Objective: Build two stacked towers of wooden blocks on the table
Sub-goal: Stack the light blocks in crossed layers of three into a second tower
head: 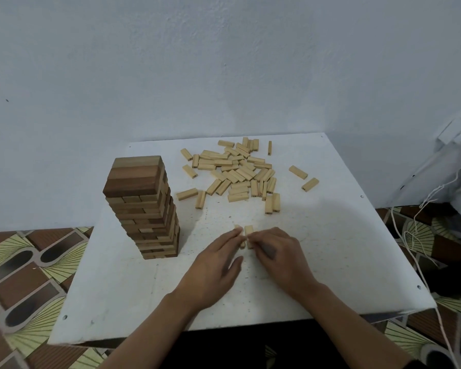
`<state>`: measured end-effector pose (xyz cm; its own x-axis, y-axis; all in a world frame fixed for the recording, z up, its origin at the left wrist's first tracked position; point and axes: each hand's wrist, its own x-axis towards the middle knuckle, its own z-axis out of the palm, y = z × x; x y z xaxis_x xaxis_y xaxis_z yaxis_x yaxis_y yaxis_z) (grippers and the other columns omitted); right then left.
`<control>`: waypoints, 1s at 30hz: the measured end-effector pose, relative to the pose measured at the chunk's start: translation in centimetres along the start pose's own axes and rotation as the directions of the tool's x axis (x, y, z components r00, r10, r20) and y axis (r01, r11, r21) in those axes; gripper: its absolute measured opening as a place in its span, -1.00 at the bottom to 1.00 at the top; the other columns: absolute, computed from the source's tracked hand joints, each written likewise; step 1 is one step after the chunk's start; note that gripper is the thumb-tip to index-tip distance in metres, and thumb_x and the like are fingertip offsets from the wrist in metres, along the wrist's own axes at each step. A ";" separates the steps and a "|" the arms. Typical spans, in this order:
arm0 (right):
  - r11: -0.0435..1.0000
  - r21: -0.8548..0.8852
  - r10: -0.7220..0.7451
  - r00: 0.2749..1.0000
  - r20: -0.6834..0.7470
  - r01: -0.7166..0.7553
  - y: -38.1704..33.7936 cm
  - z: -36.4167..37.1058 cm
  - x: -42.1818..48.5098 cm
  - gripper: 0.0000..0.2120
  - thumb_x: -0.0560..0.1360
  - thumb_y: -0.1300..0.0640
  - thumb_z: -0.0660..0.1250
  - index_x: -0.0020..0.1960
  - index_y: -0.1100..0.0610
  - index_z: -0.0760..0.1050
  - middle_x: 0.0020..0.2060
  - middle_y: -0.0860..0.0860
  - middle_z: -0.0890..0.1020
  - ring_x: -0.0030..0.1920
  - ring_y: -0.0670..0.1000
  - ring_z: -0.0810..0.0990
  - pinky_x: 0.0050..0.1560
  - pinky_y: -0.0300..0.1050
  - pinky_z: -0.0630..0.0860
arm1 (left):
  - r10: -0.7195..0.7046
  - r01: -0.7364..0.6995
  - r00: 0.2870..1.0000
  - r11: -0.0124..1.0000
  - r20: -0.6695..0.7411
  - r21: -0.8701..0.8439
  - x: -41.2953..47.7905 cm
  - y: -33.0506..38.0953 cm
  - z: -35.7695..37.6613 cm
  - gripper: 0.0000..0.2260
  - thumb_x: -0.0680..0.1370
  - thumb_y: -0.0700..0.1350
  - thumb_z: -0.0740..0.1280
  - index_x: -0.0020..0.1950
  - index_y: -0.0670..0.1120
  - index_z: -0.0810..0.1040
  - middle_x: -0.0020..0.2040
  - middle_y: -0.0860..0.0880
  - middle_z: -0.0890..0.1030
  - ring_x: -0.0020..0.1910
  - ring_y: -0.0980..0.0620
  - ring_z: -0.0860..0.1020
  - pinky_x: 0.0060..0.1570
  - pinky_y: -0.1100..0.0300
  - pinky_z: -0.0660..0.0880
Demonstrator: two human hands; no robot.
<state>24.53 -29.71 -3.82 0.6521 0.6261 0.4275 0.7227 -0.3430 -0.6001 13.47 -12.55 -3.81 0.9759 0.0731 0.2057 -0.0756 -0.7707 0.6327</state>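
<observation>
A tall tower of brown wooden blocks [147, 209] stands on the left part of the white table [330, 249]. A loose heap of pale wooden blocks [237, 171] lies at the back of the table. Near the table's middle lie a few pale blocks side by side [248, 231], partly hidden by my fingers. My left hand [213, 267] touches them from the left with straight fingers. My right hand [277, 251] has its fingertips on the right block; the hand hides how it holds it.
Two stray pale blocks [304, 178] lie at the back right. A patterned tile floor [24, 275] surrounds the table. A white cord [410, 251] hangs by the right edge, below a pale bundled object [447, 169]. A blue-white wall stands close behind.
</observation>
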 end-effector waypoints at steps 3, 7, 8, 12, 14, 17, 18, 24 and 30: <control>1.000 0.025 -0.014 1.000 -0.010 0.015 -0.7 0.2 0.0 -0.80 0.45 0.33 0.47 0.05 0.16 0.69 -0.08 0.01 0.72 -0.05 0.01 0.65 -0.03 0.01 0.64 | 0.037 -0.037 0.998 0.999 -0.043 0.004 -0.3 -0.1 -0.1 -0.61 0.67 -0.05 0.29 0.51 -0.03 0.44 0.50 0.10 0.41 0.49 0.23 0.32 0.46 0.20 0.32; 0.999 0.052 -0.013 1.000 -0.017 0.014 -0.9 0.5 -0.4 -0.81 0.45 0.30 0.48 0.03 0.14 0.70 -0.02 0.00 0.73 0.09 -0.02 0.65 0.13 -0.07 0.60 | 0.032 -0.032 0.998 0.999 -0.045 -0.012 -0.6 -0.1 0.0 -0.63 0.68 -0.03 0.27 0.50 0.01 0.45 0.47 0.14 0.42 0.47 0.24 0.33 0.45 0.20 0.34; 0.998 0.066 -0.003 1.000 -0.019 0.004 -0.9 0.5 -0.4 -0.80 0.44 0.31 0.50 0.04 0.13 0.70 0.00 0.00 0.73 0.09 -0.03 0.65 0.14 -0.10 0.60 | 0.030 -0.030 0.999 1.000 -0.044 -0.008 -0.6 -0.1 0.1 -0.64 0.68 -0.02 0.27 0.49 0.01 0.45 0.46 0.15 0.42 0.46 0.24 0.34 0.44 0.18 0.35; 0.996 0.088 0.022 1.000 -0.020 -0.020 -0.8 0.4 -0.6 -0.78 0.45 0.30 0.51 0.07 0.11 0.69 -0.02 -0.03 0.72 -0.01 -0.10 0.66 0.07 -0.25 0.58 | 0.023 -0.022 0.995 1.000 -0.097 0.012 -0.7 0.0 0.3 -0.68 0.67 -0.07 0.29 0.43 -0.06 0.51 0.40 0.12 0.40 0.38 0.24 0.40 0.36 0.26 0.39; 0.995 0.095 0.031 0.999 -0.024 -0.029 -0.7 0.4 -0.6 -0.79 0.44 0.29 0.52 0.05 0.11 0.69 -0.03 -0.04 0.71 -0.01 -0.12 0.65 0.08 -0.32 0.55 | 0.052 -0.043 0.990 0.996 -0.128 0.075 -0.7 -0.1 0.4 -0.71 0.65 -0.10 0.32 0.37 -0.09 0.55 0.33 0.07 0.44 0.32 0.15 0.44 0.31 0.21 0.44; 0.994 0.097 0.048 0.999 -0.021 -0.046 -0.7 0.5 -0.6 -0.80 0.41 0.30 0.54 0.00 0.10 0.69 -0.02 -0.04 0.71 0.04 -0.14 0.64 0.15 -0.42 0.48 | 0.092 -0.061 0.984 0.979 -0.151 0.194 -0.9 -0.4 0.6 -0.74 0.63 -0.09 0.35 0.31 -0.09 0.60 0.25 0.04 0.50 0.25 0.04 0.47 0.21 0.04 0.49; 0.993 0.103 0.053 0.998 -0.018 -0.051 -0.7 0.5 -0.5 -0.79 0.40 0.31 0.54 -0.01 0.09 0.69 -0.01 -0.04 0.71 0.05 -0.16 0.64 0.16 -0.43 0.47 | 0.076 -0.046 0.985 0.980 -0.152 0.193 -0.9 -0.5 0.6 -0.73 0.63 -0.08 0.34 0.32 -0.07 0.60 0.25 0.04 0.50 0.25 0.05 0.47 0.21 0.04 0.48; 0.982 0.178 0.071 0.997 0.006 -0.071 -0.8 0.2 -0.4 -0.78 0.42 0.30 0.54 0.00 0.07 0.69 -0.03 -0.10 0.71 0.01 -0.24 0.65 0.09 -0.39 0.52 | -0.009 0.024 0.992 0.991 -0.123 0.128 -0.8 -0.4 0.3 -0.76 0.65 0.00 0.32 0.30 0.02 0.58 0.38 0.07 0.44 0.28 0.10 0.46 0.27 0.08 0.42; 0.979 0.195 0.056 0.998 0.001 -0.055 -1.0 0.2 -0.5 -0.81 0.43 0.27 0.54 0.01 0.09 0.68 -0.04 -0.11 0.71 -0.01 -0.24 0.65 0.05 -0.40 0.53 | -0.043 0.057 0.992 0.992 -0.119 0.114 -0.7 -0.8 0.4 -0.74 0.65 0.05 0.31 0.32 0.08 0.57 0.36 0.12 0.47 0.32 0.13 0.43 0.27 0.03 0.43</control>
<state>23.41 -29.51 -3.58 0.6913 0.6068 0.3923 0.6270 -0.2338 -0.7431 12.90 -12.28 -4.77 0.9468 0.1811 0.2660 0.0034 -0.8322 0.5544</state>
